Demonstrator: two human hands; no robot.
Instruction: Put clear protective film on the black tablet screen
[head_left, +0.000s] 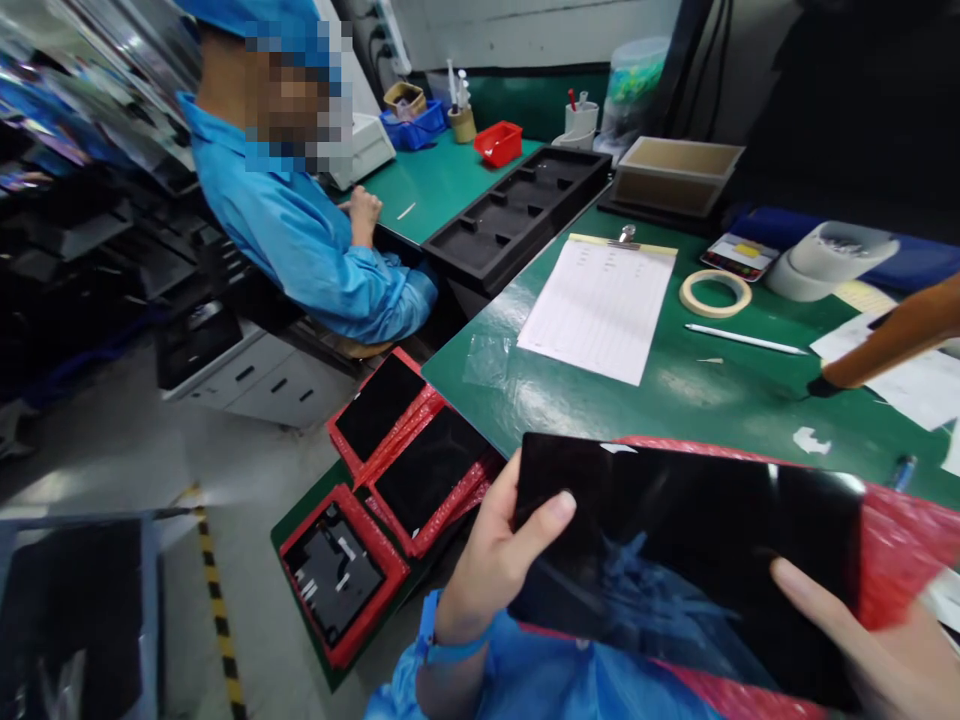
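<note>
A glossy black glass panel (675, 540) lies tilted over a red bubble-wrap sleeve (900, 540) at the near edge of the green table (697, 390). My left hand (495, 560) grips the panel's left edge, thumb on top of the glass. My right hand (870, 650) holds its lower right corner, thumb resting on the dark surface. The fingers beneath are hidden by the panel.
A co-worker in blue (300, 230) sits at the left bench. Red-wrapped black panels (397, 470) are stacked below the table's left. On the table are a clipboard with paper (600, 305), a tape roll (715, 292), a pen (742, 340), a black foam tray (517, 210) and a brown handle (892, 345).
</note>
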